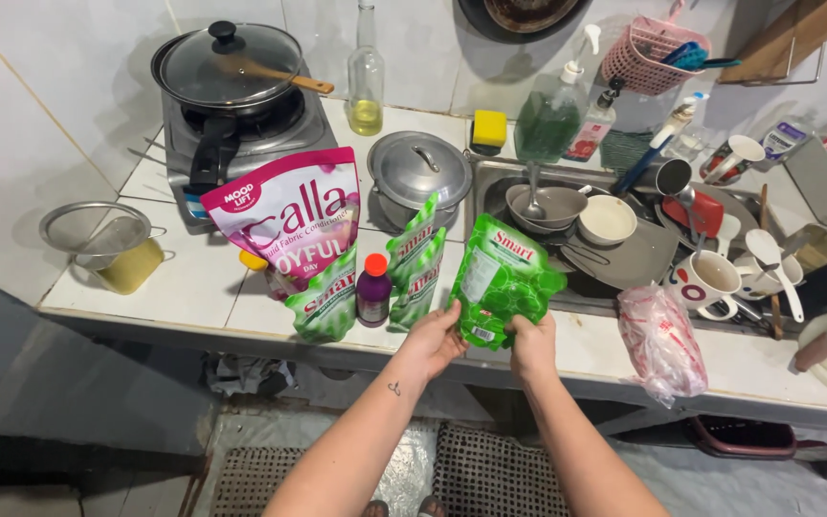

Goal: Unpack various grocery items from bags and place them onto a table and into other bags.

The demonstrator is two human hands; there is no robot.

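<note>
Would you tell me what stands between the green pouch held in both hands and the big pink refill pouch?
In the head view, between the held green pouch and the pink pouch stand upright green sachets and a small purple bottle with an orange cap.

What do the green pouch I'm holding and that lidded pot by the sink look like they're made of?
Green pouch, held by left hand and right hand: probably thin flexible plastic film, glossy, since it creases and catches glare. Lidded pot: likely metal, perhaps aluminium or steel, with a dull silver-grey sheen.
</note>
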